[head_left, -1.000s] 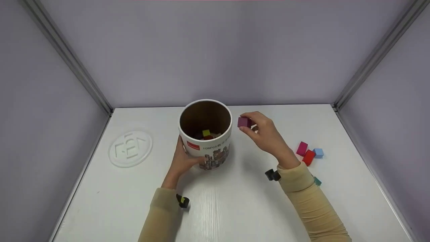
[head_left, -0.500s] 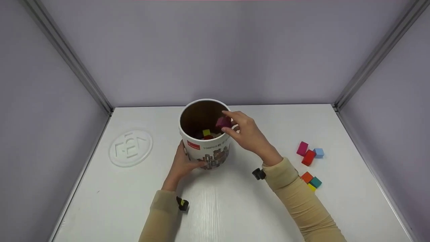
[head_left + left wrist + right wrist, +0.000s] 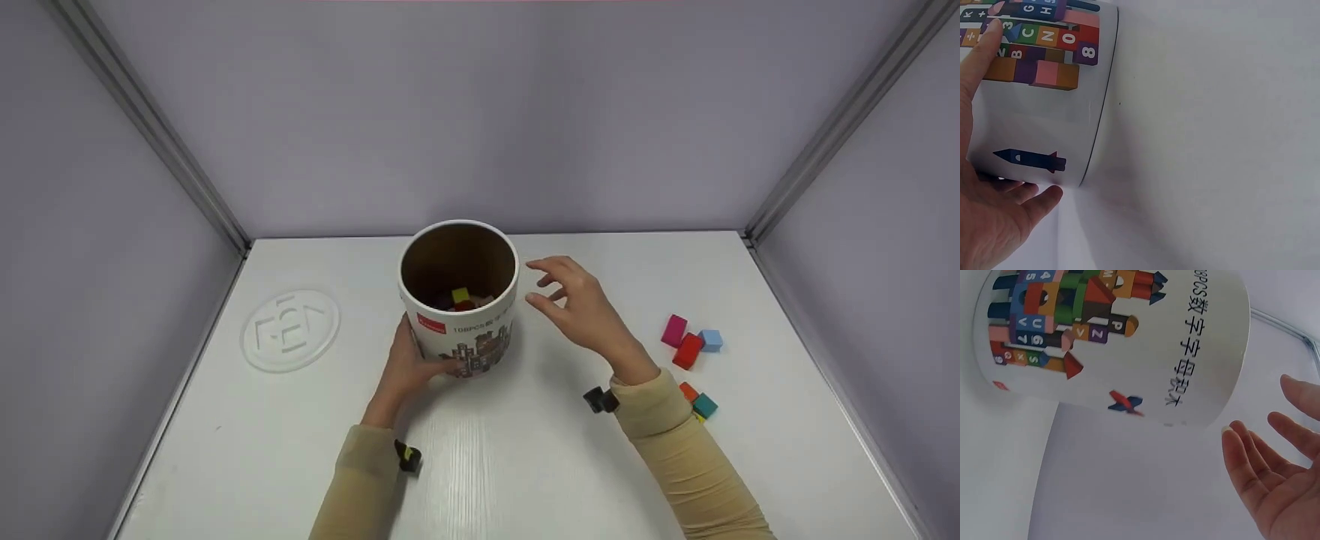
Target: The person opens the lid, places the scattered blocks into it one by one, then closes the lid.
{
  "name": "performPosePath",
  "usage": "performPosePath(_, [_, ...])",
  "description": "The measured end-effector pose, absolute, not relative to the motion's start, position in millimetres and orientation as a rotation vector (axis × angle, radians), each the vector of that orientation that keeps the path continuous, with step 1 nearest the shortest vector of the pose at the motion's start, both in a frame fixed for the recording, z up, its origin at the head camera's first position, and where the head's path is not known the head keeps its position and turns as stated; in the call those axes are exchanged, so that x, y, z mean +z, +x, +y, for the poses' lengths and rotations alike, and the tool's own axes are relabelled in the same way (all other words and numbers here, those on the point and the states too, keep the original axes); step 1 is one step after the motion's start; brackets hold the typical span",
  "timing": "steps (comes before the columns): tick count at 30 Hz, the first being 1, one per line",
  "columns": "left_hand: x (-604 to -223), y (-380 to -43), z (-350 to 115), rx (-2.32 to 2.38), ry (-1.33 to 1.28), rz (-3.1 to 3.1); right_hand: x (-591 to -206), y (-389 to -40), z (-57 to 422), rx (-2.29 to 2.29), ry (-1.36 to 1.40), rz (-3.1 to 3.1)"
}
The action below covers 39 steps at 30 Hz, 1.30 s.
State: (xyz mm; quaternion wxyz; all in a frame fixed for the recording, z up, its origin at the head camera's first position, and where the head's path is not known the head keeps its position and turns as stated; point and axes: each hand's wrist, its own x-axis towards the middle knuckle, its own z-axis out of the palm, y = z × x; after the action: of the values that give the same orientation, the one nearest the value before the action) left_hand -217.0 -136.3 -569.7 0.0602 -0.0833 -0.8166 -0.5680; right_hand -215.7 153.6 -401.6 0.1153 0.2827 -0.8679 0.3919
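Grey-lavender panels [image 3: 480, 112] joined by metal corner frames [image 3: 847, 116] enclose a white table [image 3: 450, 480] at its left, right and far sides. Head view: a white printed bucket [image 3: 484, 351], mouth upward, is at the middle of the table's far half. The left hand [image 3: 405, 367] grips its near left side, thumb across the front, fingers round the wall. Inside is a small yellow block [image 3: 460, 295]; the other contents are in shadow and appear to be further blocks. The right hand [image 3: 589, 307] is raised just right of the rim, thumb and fingers well parted in a loose curve, holding nothing. To the right, a magenta block [image 3: 674, 330], a red block [image 3: 688, 351] and a light blue block [image 3: 710, 340] lie close together. Nearer are an orange block [image 3: 689, 391] and a teal block [image 3: 705, 406]. At left, a white disc [image 3: 291, 330] with raised marks lies flat. Left wrist view: thumb and fingers hold the bucket's wall. Right wrist view: fingers apart from the bucket, nothing between them
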Motion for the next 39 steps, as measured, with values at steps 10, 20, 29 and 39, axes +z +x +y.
performPosePath(10, [-570.8, -217.1, -136.5, -1.726, -0.237, -2.471, -425.1, -204.7, 205.5, 1.133, 0.628, -2.649])
performPosePath(20, [-570.8, -216.4, -136.1, -1.757, -0.192, -2.480, -462.9, -185.5, 257.3, 1.037, 0.388, -2.903])
performPosePath(29, [-569.3, -213.7, -136.5, -1.741, -0.164, -2.508, -489.7, -168.3, 293.0, 0.924, 0.175, -3.103])
performPosePath(39, [-567.2, -214.5, -136.3, -1.713, -0.156, -2.530, -509.4, -157.6, 303.7, 0.831, 0.132, -3.286])
